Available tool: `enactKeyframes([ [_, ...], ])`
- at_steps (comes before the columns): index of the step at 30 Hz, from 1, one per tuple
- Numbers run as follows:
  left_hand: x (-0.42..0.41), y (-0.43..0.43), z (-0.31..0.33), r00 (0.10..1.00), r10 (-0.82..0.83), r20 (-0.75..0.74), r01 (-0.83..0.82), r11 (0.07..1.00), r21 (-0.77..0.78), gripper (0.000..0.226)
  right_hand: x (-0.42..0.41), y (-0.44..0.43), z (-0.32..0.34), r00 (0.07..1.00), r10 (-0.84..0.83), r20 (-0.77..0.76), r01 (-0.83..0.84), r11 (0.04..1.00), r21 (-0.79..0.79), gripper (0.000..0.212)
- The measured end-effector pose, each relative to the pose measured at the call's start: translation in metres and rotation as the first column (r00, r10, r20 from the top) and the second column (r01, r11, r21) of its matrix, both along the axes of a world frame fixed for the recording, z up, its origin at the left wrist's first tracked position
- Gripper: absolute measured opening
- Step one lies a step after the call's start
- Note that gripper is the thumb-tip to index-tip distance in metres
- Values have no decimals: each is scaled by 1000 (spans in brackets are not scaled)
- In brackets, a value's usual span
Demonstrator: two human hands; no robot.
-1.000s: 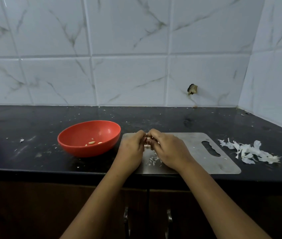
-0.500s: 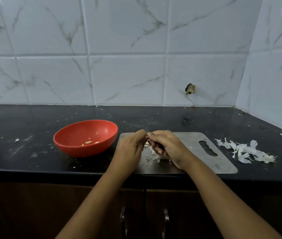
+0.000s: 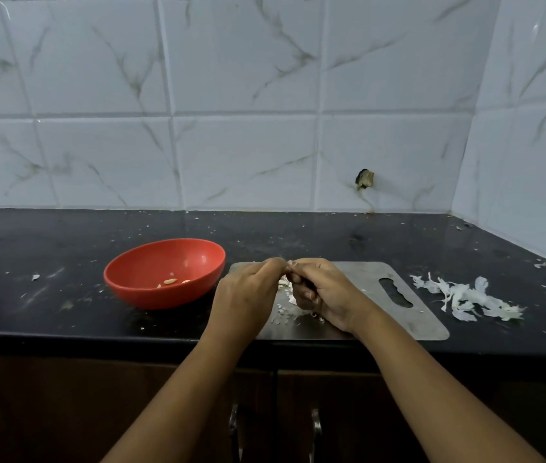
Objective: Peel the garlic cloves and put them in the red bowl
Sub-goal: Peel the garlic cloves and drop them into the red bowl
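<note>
Well, I am only partway through this job. My left hand (image 3: 248,292) and my right hand (image 3: 323,292) are close together over the metal board (image 3: 365,272). Their fingertips touch, and both pinch a garlic clove (image 3: 290,263) between them. My fingers curl around it, so only a small white bit peeks out. I think I am pulling its skin off. The red bowl (image 3: 164,297) sits on the black counter (image 3: 298,235) just beside my left hand, and a few peeled cloves (image 3: 170,281) lie at the bottom of it. So some of the work is done, but the bowl is mostly bare inside. Little skin bits (image 3: 285,315) lie on the board under my hands, and a big pile of skins (image 3: 465,299) sits on the counter just past the right end of the board. I see more white stuff by my right hand, but I cannot tell if it is garlic or just skin, so I cannot say how many cloves are left. This one has to go into the bowl once it is bare. I see no words, names or labels anywhere.
</note>
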State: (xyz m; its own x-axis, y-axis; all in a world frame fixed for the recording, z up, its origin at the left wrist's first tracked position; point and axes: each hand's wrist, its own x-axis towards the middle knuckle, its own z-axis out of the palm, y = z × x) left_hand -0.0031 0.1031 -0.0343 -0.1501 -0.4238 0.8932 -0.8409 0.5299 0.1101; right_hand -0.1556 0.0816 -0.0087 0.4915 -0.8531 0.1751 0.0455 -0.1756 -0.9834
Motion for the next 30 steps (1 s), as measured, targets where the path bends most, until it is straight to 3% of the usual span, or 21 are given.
enactKeyframes([
  [2, 2, -4, 2, 999, -11, -30, 12, 1000, 10, 7, 2, 0, -1, 999, -33, -5, 33, 999, -18, 40],
  [7, 1, -7, 4, 991, -5, -130, 9, 1000, 24, 28, 5, -1, -4, 992, -116, -52, 111, 990, -90, 39],
  [12, -4, -3, 1, 984, 176, 35, -169, 976, -138, 2, 5, -2, -5, 988, -143, -64, 135, 983, -122, 38],
  [18, -6, -1, -1, 949, 282, 139, -246, 941, -232, 5, 4, -3, -6, 985, -166, -50, 158, 977, -140, 37],
  [22, -8, -1, -3, 962, 251, 109, -244, 967, -78, 3, 5, -6, -8, 974, -227, 14, 227, 963, -147, 29],
  [26, 0, -7, -2, 973, 207, -107, -186, 967, 175, 8, 4, -10, -10, 964, -262, 49, 266, 953, -143, 17],
  [30, 1, -8, -1, 980, 84, -180, -55, 985, 163, 13, 3, -8, -10, 966, -254, 44, 258, 951, -172, 10],
])
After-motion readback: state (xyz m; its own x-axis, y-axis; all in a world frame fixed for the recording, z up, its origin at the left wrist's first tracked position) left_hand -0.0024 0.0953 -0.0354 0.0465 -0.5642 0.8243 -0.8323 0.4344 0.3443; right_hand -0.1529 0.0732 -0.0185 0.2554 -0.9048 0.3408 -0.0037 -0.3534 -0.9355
